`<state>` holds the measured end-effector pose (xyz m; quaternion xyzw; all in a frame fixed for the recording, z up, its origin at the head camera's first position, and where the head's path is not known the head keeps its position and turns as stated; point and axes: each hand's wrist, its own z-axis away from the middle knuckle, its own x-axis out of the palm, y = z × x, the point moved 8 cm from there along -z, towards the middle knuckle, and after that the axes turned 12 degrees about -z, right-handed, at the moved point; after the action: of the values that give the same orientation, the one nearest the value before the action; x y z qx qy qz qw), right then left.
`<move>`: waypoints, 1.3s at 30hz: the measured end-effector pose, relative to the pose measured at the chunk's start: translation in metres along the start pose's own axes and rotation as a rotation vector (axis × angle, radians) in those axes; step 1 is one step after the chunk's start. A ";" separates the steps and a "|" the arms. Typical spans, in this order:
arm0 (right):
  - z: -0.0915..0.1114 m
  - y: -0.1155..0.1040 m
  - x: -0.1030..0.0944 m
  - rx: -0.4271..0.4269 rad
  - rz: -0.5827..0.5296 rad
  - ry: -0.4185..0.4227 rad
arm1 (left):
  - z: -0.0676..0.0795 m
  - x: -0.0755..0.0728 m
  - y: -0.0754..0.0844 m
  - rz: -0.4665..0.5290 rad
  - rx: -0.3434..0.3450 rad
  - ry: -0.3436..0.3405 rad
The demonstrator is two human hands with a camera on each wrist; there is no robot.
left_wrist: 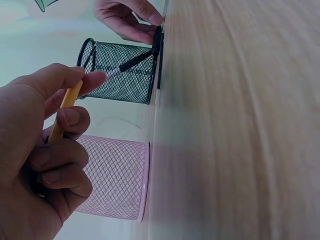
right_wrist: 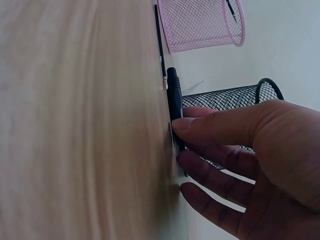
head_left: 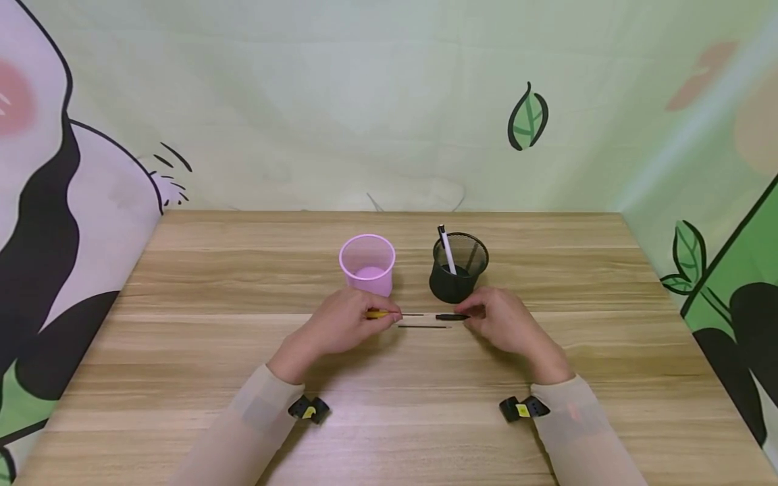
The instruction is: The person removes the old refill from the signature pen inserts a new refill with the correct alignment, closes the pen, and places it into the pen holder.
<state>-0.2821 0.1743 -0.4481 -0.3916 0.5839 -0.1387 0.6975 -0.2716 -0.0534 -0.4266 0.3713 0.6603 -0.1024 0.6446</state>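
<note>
My left hand [head_left: 389, 316] grips a yellow pen [head_left: 377, 314] just above the wooden table [head_left: 182, 351], in front of a pink mesh cup [head_left: 367, 264]. In the left wrist view the fingers [left_wrist: 60, 150] curl round the yellow pen [left_wrist: 67, 107]. My right hand [head_left: 475, 314] pinches the end of a black pen [head_left: 452, 316] lying on the table before a black mesh cup [head_left: 458, 270]. The right wrist view shows the thumb [right_wrist: 200, 125] on the black pen [right_wrist: 174, 100]. A thin dark rod [head_left: 425, 327] lies between the hands.
A white pen [head_left: 446, 250] stands in the black mesh cup. The pink mesh cup [right_wrist: 200, 22] and black mesh cup [left_wrist: 120, 72] stand side by side at mid-table. A printed cloth backdrop [head_left: 389, 101] closes off the far edge and both sides.
</note>
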 end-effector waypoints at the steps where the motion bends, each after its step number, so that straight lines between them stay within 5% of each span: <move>1: 0.000 0.000 0.001 0.001 0.006 -0.001 | 0.000 0.000 0.000 -0.001 -0.002 -0.001; 39: -0.001 -0.008 0.004 -0.065 0.063 -0.002 | -0.002 0.005 -0.001 0.002 -0.002 -0.026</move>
<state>-0.2797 0.1663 -0.4449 -0.3958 0.5994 -0.0974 0.6889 -0.2733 -0.0514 -0.4319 0.3701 0.6516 -0.1061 0.6536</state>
